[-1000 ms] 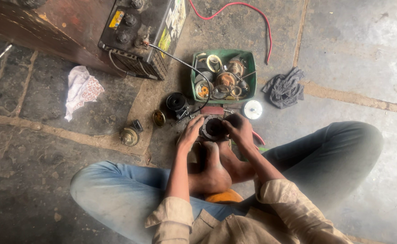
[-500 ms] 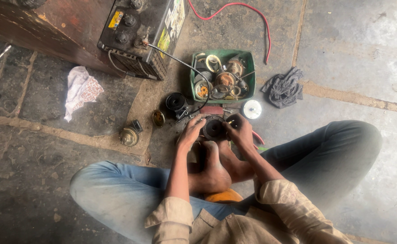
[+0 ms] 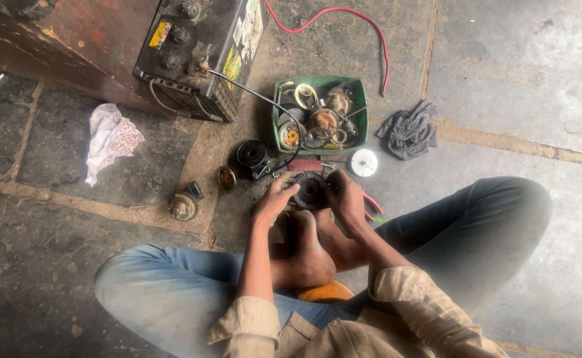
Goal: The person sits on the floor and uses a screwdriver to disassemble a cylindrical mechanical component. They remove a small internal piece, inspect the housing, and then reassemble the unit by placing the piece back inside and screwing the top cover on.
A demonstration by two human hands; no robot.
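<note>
I sit cross-legged on a stone floor with my bare feet drawn in. A round black metal part (image 3: 309, 189) with a central hole rests on the ground just beyond my toes. My left hand (image 3: 274, 199) grips its left side, fingers curled over the rim. On the right side, my right hand (image 3: 345, 199) is closed on the same part. A thin black wire (image 3: 264, 99) runs from the battery down toward the part.
A green tray (image 3: 360, 116) with several round metal parts lies beyond. A black battery (image 3: 198, 46) stands at the upper left. A white disc (image 3: 364, 162), dark rag (image 3: 408, 129), patterned white cloth (image 3: 108, 139), black cylinder (image 3: 251, 154), brass-coloured pieces (image 3: 183, 207) and red cable (image 3: 344, 16) lie around.
Both hands stay on the round black part; the fingers have shifted slightly around its rim. Nothing else has moved.
</note>
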